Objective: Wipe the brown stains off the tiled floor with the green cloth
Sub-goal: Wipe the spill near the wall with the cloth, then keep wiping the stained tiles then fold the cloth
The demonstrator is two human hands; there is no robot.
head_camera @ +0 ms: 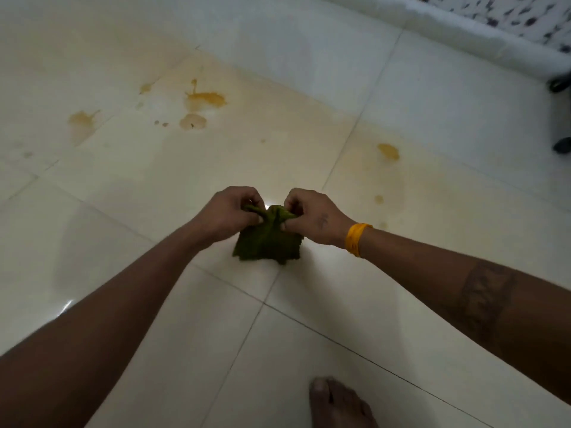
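Note:
Both hands hold the green cloth (268,239) above the cream tiled floor (154,186). My left hand (230,211) pinches its upper left edge. My right hand (315,217), with a yellow band at the wrist, pinches the upper right edge. The cloth hangs bunched below them. Brown stains lie farther out on the tiles: a large splash (205,98), a round patch (193,121), a smear (83,118) at the left and a spot (388,151) at the right.
A white ledge (463,29) with a patterned cloth (509,10) runs along the far right. Dark objects (560,84) stand at the right edge. My bare foot (336,403) rests on the tiles at the bottom.

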